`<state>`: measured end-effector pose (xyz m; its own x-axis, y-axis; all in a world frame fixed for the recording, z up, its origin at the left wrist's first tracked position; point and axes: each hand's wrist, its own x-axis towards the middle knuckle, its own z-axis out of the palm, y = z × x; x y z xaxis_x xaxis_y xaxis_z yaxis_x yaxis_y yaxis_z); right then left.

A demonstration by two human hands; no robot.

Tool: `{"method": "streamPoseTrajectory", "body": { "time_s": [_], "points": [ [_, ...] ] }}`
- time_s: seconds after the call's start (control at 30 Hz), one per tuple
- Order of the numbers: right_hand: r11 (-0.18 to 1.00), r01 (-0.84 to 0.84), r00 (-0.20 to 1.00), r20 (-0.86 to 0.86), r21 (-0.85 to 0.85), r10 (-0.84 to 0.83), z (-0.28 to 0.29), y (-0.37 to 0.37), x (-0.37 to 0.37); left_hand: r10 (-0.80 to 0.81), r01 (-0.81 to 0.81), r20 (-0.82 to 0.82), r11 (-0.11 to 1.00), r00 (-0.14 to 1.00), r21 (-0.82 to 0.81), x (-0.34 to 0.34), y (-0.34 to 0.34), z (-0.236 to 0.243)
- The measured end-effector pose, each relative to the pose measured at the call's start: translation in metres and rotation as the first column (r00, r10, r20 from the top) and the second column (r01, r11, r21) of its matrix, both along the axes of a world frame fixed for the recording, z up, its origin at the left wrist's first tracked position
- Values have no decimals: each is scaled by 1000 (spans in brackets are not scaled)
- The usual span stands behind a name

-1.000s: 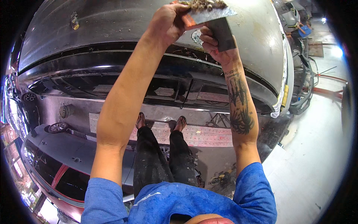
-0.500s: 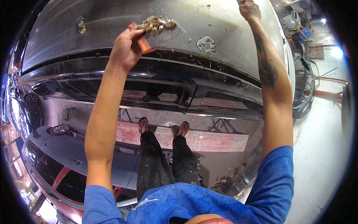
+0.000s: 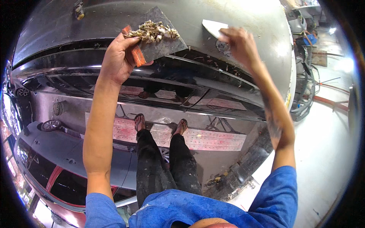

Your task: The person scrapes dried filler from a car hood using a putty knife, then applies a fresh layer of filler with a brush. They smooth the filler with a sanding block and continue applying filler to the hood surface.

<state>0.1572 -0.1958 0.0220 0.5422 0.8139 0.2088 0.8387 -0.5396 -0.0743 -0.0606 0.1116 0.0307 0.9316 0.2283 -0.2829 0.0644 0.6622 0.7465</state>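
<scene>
My left hand (image 3: 118, 59) grips a flat dark plate with an orange edge strip (image 3: 138, 56), thumb on top. On this plate (image 3: 169, 47) sits a heap of tan and whitish scrapings (image 3: 156, 31). My right hand (image 3: 243, 45), blurred, is closed on a flat scraper with a pale, bright blade (image 3: 213, 28). The blade is over the grey car roof (image 3: 110, 19), right of the plate and apart from it. Beside that hand, a grey patch (image 3: 222, 47) shows on the roof, partly covered by my fingers.
Below the roof edge runs the car's dark glossy side (image 3: 152, 78). My feet stand on a perforated, red-stained plank (image 3: 213, 140). Another grey car (image 3: 99, 154) is at the lower left. A small bottle-like object (image 3: 79, 11) lies on the roof. Someone in blue (image 3: 311, 39) is far right.
My right hand has come down and left from the top edge, bringing the scraper into view near the plate. The left hand has shifted slightly down and left with the loaded plate.
</scene>
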Motion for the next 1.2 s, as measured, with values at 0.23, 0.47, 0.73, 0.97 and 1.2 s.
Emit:
{"method": "streamPoseTrajectory", "body": {
  "time_s": [0.23, 0.47, 0.73, 0.97, 1.2],
  "points": [
    [998, 54, 997, 45, 37, -56, 32, -60, -76, 9, -10, -22, 999, 1000, -46, 10, -11, 13],
    [837, 524, 843, 42, 160, -536, 18, -94, 65, -31, 31, -22, 1000, 999, 1, 7, -19, 13],
    [905, 420, 907, 8, 59, -422, -5, -34, -20, -57, 57, -68, 998, 996, -2, 7, -32, -1],
    [945, 276, 952, 85, 178, -294, 9, -52, -92, -71, 71, -79, 997, 994, -5, 17, -44, 2],
    [672, 740, 670, -52, -37, -741, 33, -142, -22, -71, 74, -84, 996, 994, 42, 18, -47, 2]
  ]
}}
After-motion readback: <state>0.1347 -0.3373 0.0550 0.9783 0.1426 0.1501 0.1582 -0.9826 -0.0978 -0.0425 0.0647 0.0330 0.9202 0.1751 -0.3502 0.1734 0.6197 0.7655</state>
